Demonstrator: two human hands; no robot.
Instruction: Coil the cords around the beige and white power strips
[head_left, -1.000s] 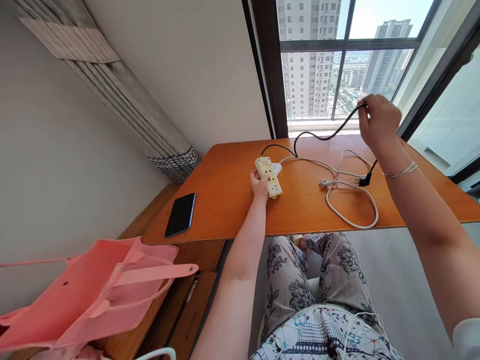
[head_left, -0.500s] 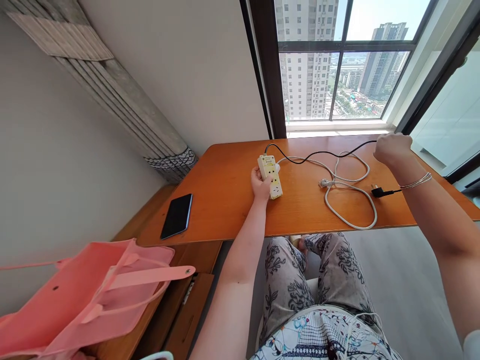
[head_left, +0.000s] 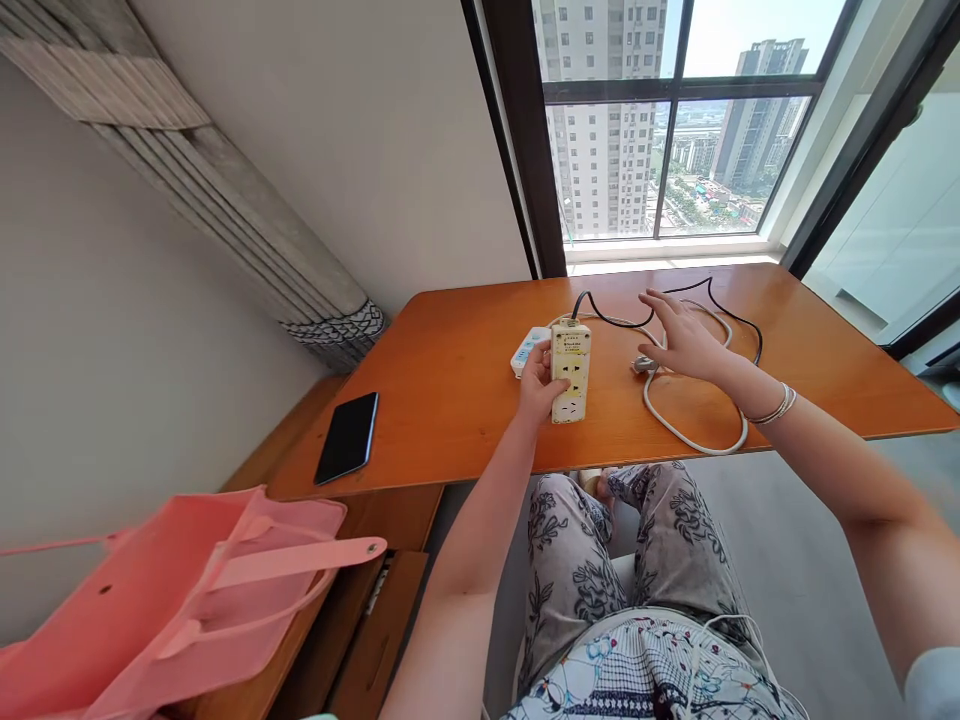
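My left hand (head_left: 541, 384) grips a cream power strip (head_left: 570, 370) and holds it tilted up off the orange table (head_left: 450, 390). Its black cord (head_left: 720, 305) loops away across the table toward the window. My right hand (head_left: 679, 335) hovers with fingers spread over a coiled white cable (head_left: 694, 435) and its plug (head_left: 643, 364); it holds nothing. A second white power strip (head_left: 527, 350) lies flat just behind my left hand.
A black phone (head_left: 346, 438) lies near the table's left front corner. A pink bag (head_left: 180, 600) rests on a low wooden unit (head_left: 375, 600) at the left. A window (head_left: 660, 120) stands behind the table; a folded curtain (head_left: 225, 200) leans along the left wall.
My right hand let go of the black cord and moved left, opening over the white cable. My left hand lifted and turned the cream power strip to the right, uncovering the white strip.
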